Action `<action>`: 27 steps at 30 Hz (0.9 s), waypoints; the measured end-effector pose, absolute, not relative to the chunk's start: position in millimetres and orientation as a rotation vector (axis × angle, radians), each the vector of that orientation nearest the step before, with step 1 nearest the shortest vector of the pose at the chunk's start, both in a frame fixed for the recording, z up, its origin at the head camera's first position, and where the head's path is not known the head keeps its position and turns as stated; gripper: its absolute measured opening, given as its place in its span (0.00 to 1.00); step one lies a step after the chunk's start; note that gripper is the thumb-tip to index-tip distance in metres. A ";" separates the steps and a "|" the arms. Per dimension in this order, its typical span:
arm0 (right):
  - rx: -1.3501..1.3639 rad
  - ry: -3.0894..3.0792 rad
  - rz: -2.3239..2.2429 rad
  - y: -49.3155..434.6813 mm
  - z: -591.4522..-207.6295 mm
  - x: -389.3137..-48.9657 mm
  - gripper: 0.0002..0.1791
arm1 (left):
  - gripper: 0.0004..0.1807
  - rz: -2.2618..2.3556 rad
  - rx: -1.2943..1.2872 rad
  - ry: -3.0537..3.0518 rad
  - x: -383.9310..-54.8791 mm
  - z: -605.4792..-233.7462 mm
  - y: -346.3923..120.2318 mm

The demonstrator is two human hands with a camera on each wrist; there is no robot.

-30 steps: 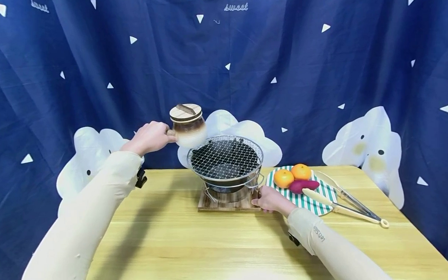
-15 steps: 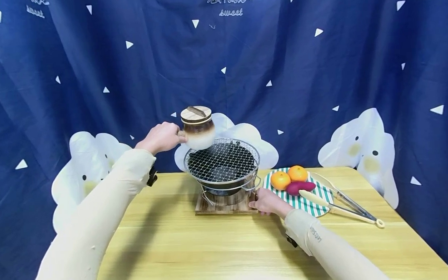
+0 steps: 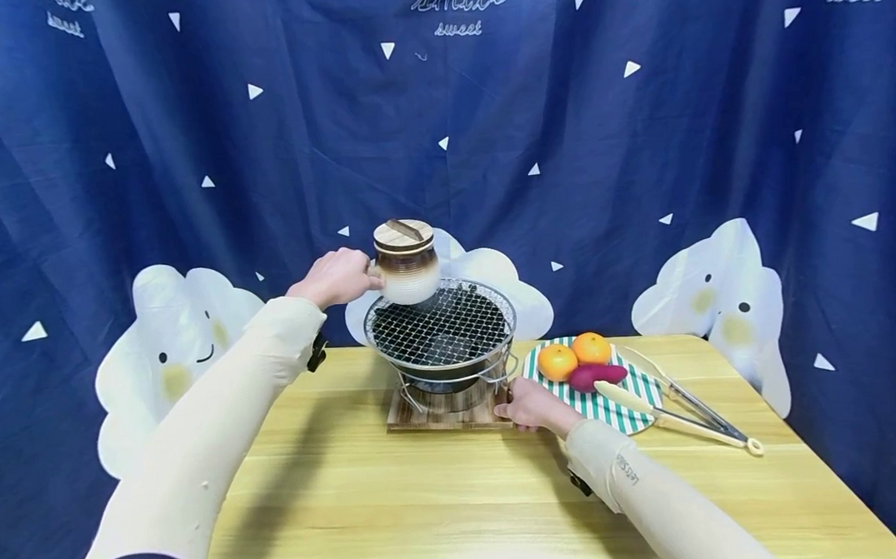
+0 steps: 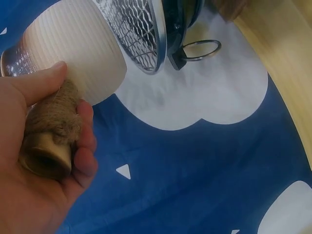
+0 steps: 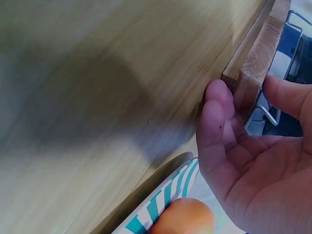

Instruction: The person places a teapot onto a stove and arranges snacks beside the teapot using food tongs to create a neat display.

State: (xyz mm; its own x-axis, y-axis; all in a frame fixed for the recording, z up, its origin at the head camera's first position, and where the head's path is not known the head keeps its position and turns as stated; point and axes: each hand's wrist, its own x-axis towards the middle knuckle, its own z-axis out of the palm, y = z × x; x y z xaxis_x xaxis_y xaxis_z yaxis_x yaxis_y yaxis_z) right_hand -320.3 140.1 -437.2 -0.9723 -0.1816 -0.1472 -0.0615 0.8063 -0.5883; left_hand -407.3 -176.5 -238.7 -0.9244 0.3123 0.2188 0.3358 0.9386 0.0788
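Observation:
My left hand (image 3: pixel 337 276) grips the twine-wrapped handle (image 4: pixel 56 112) of a small clay pot (image 3: pixel 408 274), brown above and cream below. Its round wooden lid (image 3: pixel 403 235) is on. The pot is held over the back left of a round tabletop grill (image 3: pixel 442 326) with a wire mesh top; whether it touches the mesh I cannot tell. Below the grill lies a square wooden board (image 3: pixel 439 417). My right hand (image 3: pixel 534 405) holds the board's right front corner, thumb on its upper face and fingers against its edge in the right wrist view.
Right of the grill, a green-and-white striped plate (image 3: pixel 611 414) bears two oranges (image 3: pixel 558 363) and a purple sweet potato (image 3: pixel 597 376). Cream-tipped tongs (image 3: pixel 706 431) lie across its right side. A blue curtain (image 3: pixel 487 144) hangs behind the wooden table (image 3: pixel 427 497).
My left hand has carried the pot rightward and slightly down, further over the grill mesh. The right hand keeps its hold on the board. The whole head view has shifted a little.

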 end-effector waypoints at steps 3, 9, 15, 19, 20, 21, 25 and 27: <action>-0.193 2.796 -0.900 140.4 -436.7 -320.4 0.13 | 0.22 -0.168 -0.496 -2.896 -408.9 -239.0 -171.4; -0.209 2.794 -0.888 141.7 -437.4 -321.6 0.13 | 0.21 -0.169 -0.510 -2.906 -414.2 -243.1 -162.9; -0.218 2.794 -0.894 142.3 -438.5 -322.2 0.13 | 0.21 -0.158 -0.536 -2.896 -417.6 -244.7 -156.9; -0.225 2.806 -0.909 142.3 -438.5 -320.9 0.13 | 0.20 -0.149 -0.540 -2.903 -418.2 -245.7 -155.3; -0.225 2.808 -0.907 142.4 -438.6 -320.7 0.13 | 0.20 -0.150 -0.539 -2.910 -417.9 -245.8 -155.1; -0.227 2.811 -0.907 142.6 -438.9 -320.5 0.13 | 0.20 -0.148 -0.539 -2.916 -417.4 -246.1 -155.1; -0.232 2.814 -0.905 143.4 -439.6 -320.0 0.13 | 0.19 -0.146 -0.533 -2.925 -415.3 -247.0 -155.2; -0.230 2.807 -0.912 143.8 -439.2 -319.6 0.13 | 0.20 -0.142 -0.526 -2.921 -414.9 -248.0 -155.6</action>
